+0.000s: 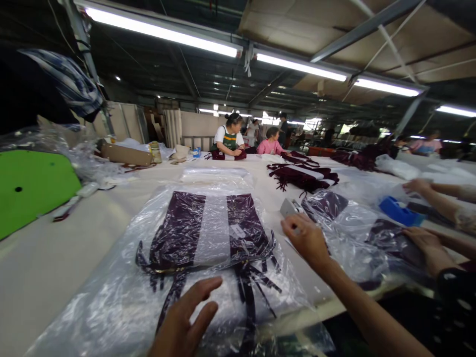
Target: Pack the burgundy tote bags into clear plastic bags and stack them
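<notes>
Directly below the head camera, a clear plastic bag [148,277] is seen lying flat on the pale table [48,267], and a folded dark purple garment [208,233] with a white middle band and loose ties is enclosed in it. The left hand [186,322] is held at the near edge of this bag, fingers spread apart and nothing gripped; whether the palm actually presses the plastic cannot be told. The right hand [307,240] is stretched out past the bag's right edge, and its fingers are curled around a small grey device [292,207], which is grasped from its near side.

Further right, a second bagged garment [353,233] is being touched by a co-worker's hands [424,240], and a blue tape dispenser [397,212] is set just beyond them. More purple garments [303,176], unbagged, are spread toward the middle of the table. A green board [29,186] is laid at the left edge, with crumpled plastic behind it. At the far end, two seated people [249,141] are occupied with similar fabric. Long tube lights [163,32] are mounted overhead.
</notes>
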Available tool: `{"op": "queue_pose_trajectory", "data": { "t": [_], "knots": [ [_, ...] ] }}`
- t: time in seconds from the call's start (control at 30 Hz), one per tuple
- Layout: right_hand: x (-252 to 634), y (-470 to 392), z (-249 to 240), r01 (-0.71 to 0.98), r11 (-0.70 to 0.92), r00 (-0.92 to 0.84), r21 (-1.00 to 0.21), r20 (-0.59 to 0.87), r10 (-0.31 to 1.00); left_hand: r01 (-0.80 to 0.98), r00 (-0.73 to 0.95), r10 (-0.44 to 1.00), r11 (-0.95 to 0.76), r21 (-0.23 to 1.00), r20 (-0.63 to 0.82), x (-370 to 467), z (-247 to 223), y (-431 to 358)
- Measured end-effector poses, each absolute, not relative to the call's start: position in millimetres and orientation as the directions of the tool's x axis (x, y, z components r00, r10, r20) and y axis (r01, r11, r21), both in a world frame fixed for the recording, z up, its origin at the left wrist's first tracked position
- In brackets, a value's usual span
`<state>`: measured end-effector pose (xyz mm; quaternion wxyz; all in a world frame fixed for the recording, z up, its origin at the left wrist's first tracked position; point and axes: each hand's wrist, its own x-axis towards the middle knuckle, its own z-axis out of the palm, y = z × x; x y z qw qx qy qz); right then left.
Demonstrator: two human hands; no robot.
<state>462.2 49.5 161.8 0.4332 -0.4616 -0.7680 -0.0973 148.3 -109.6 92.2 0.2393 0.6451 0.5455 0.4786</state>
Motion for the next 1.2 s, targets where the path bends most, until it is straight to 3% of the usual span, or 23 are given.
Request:
{"op": "queue_pose_trajectory", "data": {
  "t": [0.1, 0.2, 0.27, 0.37, 0.47, 0.53, 0.63, 0.77, 0.93, 1.07, 1.2],
  "knots": [
    [391, 1, 168, 0.625, 0.778, -0.525, 0.065, 0.773, 0.357, 0.016, 0.080, 0.989, -0.128, 0.992, 0.127, 189, 114, -92],
    [352, -36, 161, 0.450, 0.882, -0.680, 0.142, 0.695, 0.235, -0.313, 0.029, 0.999, -0.015, 0.950, 0.026, 202, 120, -81],
    [346, -48, 157, 0.355, 0.935, -0.719, 0.022, 0.645, 0.258, -0.345, -0.057, 0.998, -0.030, 0.938, 0.011, 198, 117, -79],
    [349, -42, 159, 0.322, 0.872, -0.640, -0.370, 0.593, 0.488, -0.336, -0.091, 0.996, -0.016, 0.942, -0.016, 186, 111, -82],
    [347, -21, 159, 0.328, 0.506, -0.394, -0.798, 0.371, 0.841, -0.357, -0.028, 0.994, 0.085, 0.930, -0.102, 177, 109, -86],
    [339, -10, 157, 0.247, 0.244, -0.351, -0.938, 0.148, 0.925, -0.330, -0.004, 0.994, 0.098, 0.939, -0.105, 174, 111, -87],
    [326, -2, 151, 0.108, -0.009, -0.422, -0.994, -0.054, 0.905, -0.272, 0.010, 0.999, 0.052, 0.961, -0.051, 170, 115, -91],
    [315, 1, 142, -0.084, -0.242, -0.459, -0.967, -0.178, 0.870, -0.136, -0.015, 0.997, -0.075, 0.988, 0.074, 162, 118, -96],
    [309, 0, 137, -0.094, -0.400, -0.538, -0.912, -0.291, 0.791, 0.056, -0.149, 0.960, -0.231, 0.971, 0.237, 154, 124, -100],
    [309, -3, 134, 0.031, -0.361, -0.615, -0.932, -0.303, 0.728, 0.005, -0.127, 0.970, -0.207, 0.978, 0.206, 153, 122, -97],
    [316, -1, 138, 0.235, 0.019, -0.530, -0.972, -0.112, 0.841, -0.111, -0.184, 0.980, -0.103, 0.988, 0.081, 154, 111, -93]
  ]
}}
